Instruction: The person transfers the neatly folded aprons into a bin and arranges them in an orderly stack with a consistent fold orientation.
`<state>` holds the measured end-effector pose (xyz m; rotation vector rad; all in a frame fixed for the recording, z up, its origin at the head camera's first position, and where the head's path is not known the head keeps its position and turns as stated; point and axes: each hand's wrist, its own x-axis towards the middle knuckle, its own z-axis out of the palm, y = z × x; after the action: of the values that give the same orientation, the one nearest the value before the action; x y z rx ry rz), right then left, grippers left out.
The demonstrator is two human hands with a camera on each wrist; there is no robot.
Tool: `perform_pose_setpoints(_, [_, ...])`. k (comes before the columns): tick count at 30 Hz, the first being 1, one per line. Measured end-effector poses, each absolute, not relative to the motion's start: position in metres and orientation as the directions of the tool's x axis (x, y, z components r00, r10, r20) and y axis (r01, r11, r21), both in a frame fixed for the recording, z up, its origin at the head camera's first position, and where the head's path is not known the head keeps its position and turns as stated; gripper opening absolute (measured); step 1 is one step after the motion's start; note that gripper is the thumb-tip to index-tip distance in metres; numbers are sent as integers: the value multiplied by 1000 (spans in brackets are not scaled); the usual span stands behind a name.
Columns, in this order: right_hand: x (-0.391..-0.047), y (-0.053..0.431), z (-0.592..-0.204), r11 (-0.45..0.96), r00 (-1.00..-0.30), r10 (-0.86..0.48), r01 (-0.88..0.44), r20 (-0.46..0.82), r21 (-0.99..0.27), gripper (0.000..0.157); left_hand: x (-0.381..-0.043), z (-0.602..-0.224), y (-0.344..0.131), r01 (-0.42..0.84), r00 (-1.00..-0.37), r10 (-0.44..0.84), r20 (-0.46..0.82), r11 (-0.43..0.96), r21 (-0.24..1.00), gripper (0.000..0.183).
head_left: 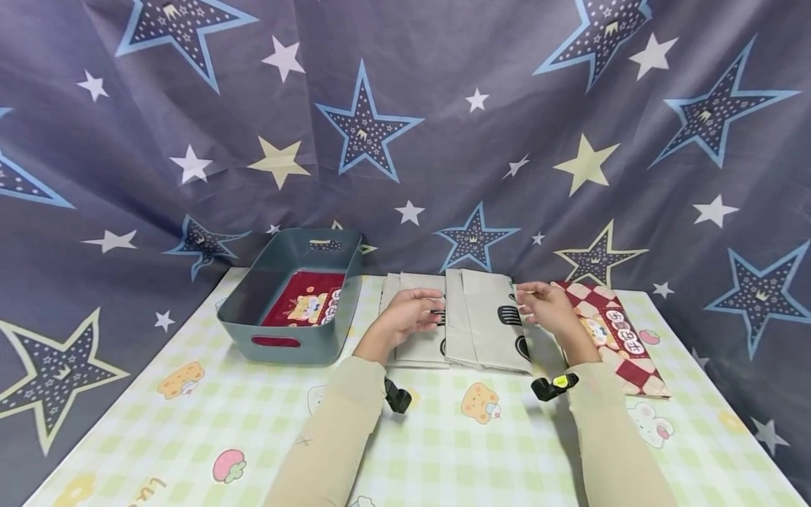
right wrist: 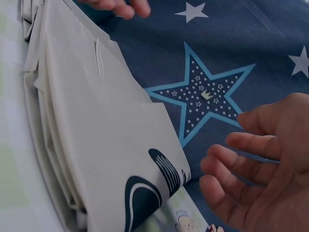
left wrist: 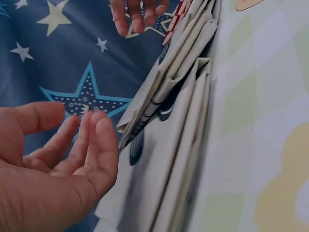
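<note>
Two folded beige cloths with black kitchen-utensil prints lie side by side at the back of the table; the right one [head_left: 484, 320] overlaps the edge of the left one [head_left: 421, 352]. My left hand [head_left: 412, 313] hovers over the left cloth, fingers loosely bent and nothing in them. At the right cloth's outer edge is my right hand [head_left: 548, 308], also holding nothing, its fingers slightly curved. In the right wrist view, a gap shows between the fingers [right wrist: 217, 188] and the folded cloth [right wrist: 111, 130]. The left wrist view shows the layered folds [left wrist: 174, 159] edge-on.
A grey-green bin [head_left: 285, 352] with handle holes stands at the left, a dark red folded cloth [head_left: 304, 299] with a cartoon print inside it. Another red checkered folded cloth [head_left: 633, 352] lies right of my right hand. A star-patterned curtain [head_left: 405, 197] hangs behind the checked tablecloth [head_left: 443, 458].
</note>
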<state>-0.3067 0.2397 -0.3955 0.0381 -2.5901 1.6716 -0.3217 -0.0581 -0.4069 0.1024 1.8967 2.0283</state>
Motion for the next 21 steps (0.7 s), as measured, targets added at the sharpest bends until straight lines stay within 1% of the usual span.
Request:
perform_pose_setpoints(7, [-308,252,-401,410,-999,-2,32,-36,-911,40,-324,-420,-49,-284,-936,230,-265,-52,957,40])
perform_pose_setpoints(11, [-309,257,-406,355,-992,-3,113,-122,-928,38,-322,-422,-45,-288,-935,226,-274,-34,957,42])
perform_pose_setpoints(15, [-310,261,-410,315,-985,-11,162,-175,-935,34,-320,-421,-40,-290,-935,215,-281,-8,957,42])
perform_pose_setpoints(21, [-309,259,-414,377,-977,1,197,-212,-905,34,-318,-420,-37,-309,-931,206,-302,-1,951,39])
